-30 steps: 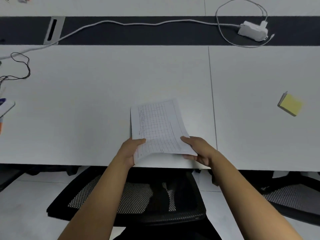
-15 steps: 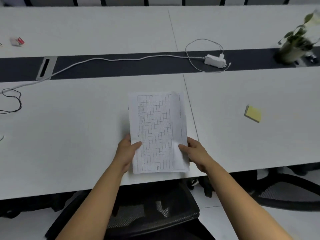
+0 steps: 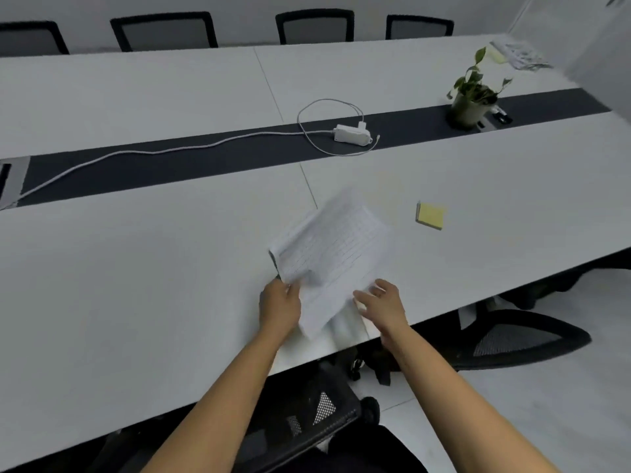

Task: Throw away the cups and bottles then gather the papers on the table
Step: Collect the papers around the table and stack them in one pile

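Observation:
A thin stack of printed grid papers [image 3: 336, 254] hangs tilted and blurred over the near edge of the white table [image 3: 136, 285]. My left hand [image 3: 280, 303] pinches its lower left corner. My right hand [image 3: 382, 303] is at the lower right edge with fingers spread, and whether it touches the sheets is unclear. More printed papers [image 3: 519, 56] lie at the far right end of the table. No cups or bottles are in view.
A yellow sticky-note pad [image 3: 430, 216] lies right of the papers. A white power adapter [image 3: 351, 134] with looped cable sits on the dark centre strip, and a potted plant [image 3: 473, 93] farther right. Black mesh chairs stand below me, at right [image 3: 522, 336], and along the far side.
The papers were held flat in both hands; now they are swung rightward and tilted, my right hand has opened, and my view has turned up and to the right.

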Demonstrator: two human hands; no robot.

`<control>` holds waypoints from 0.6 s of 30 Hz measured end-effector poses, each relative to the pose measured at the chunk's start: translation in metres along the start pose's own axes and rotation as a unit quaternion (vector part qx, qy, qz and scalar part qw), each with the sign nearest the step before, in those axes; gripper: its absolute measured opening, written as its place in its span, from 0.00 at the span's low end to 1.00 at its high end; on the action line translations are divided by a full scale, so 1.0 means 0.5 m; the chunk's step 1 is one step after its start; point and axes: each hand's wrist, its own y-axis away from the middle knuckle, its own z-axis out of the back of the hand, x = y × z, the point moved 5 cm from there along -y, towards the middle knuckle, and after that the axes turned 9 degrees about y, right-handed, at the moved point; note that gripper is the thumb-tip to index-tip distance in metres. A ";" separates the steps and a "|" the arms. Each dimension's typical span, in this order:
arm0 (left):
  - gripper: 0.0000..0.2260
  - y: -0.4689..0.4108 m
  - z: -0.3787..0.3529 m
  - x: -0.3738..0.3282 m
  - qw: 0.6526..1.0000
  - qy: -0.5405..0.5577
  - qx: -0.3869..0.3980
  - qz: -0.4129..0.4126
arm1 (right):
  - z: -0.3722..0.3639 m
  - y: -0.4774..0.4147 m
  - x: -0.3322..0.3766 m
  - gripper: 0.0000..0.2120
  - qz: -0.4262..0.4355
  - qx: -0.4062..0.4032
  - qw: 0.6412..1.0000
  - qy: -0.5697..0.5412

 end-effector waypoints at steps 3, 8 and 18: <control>0.13 -0.017 -0.016 -0.063 0.964 -0.210 0.053 -0.155 | 0.096 -0.002 0.073 0.56 0.141 -0.165 0.962 0.166; 0.15 -0.031 -0.091 -0.153 0.899 -0.314 0.157 -0.262 | 0.193 -0.035 0.190 0.38 0.383 -0.144 0.804 0.433; 0.53 -0.094 -0.378 -0.179 0.991 -0.121 -0.025 -0.057 | 0.464 -0.276 0.162 0.08 0.221 0.038 0.964 0.142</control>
